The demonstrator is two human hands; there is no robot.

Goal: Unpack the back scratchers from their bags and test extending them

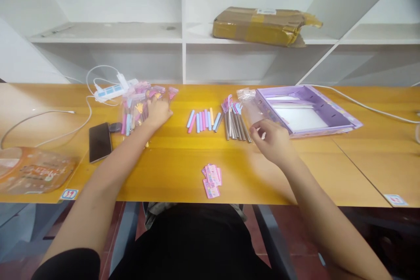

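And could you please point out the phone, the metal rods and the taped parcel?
Phone (100, 142), head view: middle of its dark face.
Metal rods (234, 127), head view: shafts in the bunch's middle.
Taped parcel (257, 29), head view: its front side.

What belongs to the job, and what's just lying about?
Probably job: clear plastic packets, pastel cylindrical pieces, silver metal rods with coloured tips, small pink cards, open purple box.
Probably lying about: black rectangular phone, white power strip, orange printed package, brown cardboard parcel.
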